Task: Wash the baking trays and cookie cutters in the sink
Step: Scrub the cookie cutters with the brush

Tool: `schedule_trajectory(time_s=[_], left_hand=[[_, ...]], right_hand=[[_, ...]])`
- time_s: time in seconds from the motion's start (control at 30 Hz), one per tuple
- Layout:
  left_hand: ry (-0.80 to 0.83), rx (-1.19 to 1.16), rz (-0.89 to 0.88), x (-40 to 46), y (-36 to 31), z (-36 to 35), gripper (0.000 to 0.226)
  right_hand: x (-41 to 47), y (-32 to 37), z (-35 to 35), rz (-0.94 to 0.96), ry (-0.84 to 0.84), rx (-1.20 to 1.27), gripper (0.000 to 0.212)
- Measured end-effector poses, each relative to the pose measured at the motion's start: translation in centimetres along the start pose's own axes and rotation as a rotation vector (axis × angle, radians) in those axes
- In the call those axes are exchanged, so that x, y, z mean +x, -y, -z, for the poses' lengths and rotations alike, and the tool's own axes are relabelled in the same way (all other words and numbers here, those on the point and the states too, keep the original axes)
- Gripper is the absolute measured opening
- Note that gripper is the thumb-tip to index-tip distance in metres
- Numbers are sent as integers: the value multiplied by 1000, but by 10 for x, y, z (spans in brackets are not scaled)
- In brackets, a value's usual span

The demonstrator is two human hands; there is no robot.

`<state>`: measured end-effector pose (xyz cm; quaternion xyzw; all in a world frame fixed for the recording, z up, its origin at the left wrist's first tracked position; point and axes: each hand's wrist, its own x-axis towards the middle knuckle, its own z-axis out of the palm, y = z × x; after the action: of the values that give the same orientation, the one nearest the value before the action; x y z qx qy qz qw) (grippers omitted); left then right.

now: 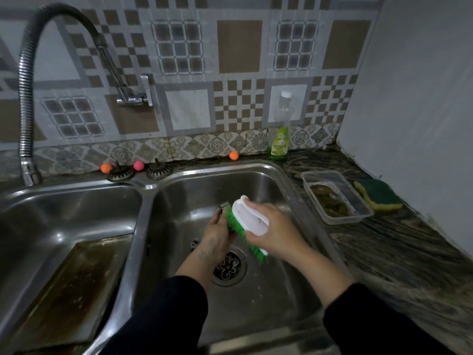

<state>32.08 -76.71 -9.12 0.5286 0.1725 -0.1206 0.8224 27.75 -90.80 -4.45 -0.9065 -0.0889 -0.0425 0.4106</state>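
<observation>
Over the right sink basin (279, 190) my right hand (273, 233) grips a white scrub brush (249, 217) with green bristles. Its bristles press against a small metal cookie cutter (222, 208) that my left hand (216, 235) holds; most of that cutter is hidden behind the hand and the brush. Another cookie cutter (227, 266), figure-shaped, lies on the drain of the right basin. A stained baking tray (69, 288) leans in the left basin (76, 208).
A flexible metal faucet (27, 98) arches over the left basin. Two sink strainers (139, 171) and small coloured balls sit on the back rim. On the counter at right stand a green dish-soap bottle (279, 134), a clear plastic container (335, 198) and a yellow-green sponge (377, 197).
</observation>
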Motion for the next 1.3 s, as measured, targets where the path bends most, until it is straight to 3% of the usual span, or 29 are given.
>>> schedule_trajectory(time_s=[0.17, 0.33, 0.53, 0.7, 0.83, 1.03, 1.23, 1.3], left_hand=[[105, 63, -15, -15, 6, -6, 44], [-6, -55, -8, -6, -15, 6, 44], [114, 37, 14, -23, -4, 10, 39], [17, -53, 32, -14, -28, 25, 39], [-27, -122, 34, -11, -37, 44, 41], [169, 69, -17, -21, -35, 28, 35], [167, 76, -80, -17, -36, 33, 37], [194, 62, -72, -17, -29, 29, 41]], right_hand=[[21, 14, 3, 9, -123, 19, 70], [5, 17, -8, 81, -33, -21, 73], [26, 23, -15, -4, -114, 53, 72], [4, 21, -23, 55, -22, 27, 73], [10, 11, -6, -47, -152, 80, 70], [21, 28, -20, 76, -90, -99, 72], [17, 29, -15, 48, 65, -166, 75], [19, 26, -13, 47, 0, -139, 74]])
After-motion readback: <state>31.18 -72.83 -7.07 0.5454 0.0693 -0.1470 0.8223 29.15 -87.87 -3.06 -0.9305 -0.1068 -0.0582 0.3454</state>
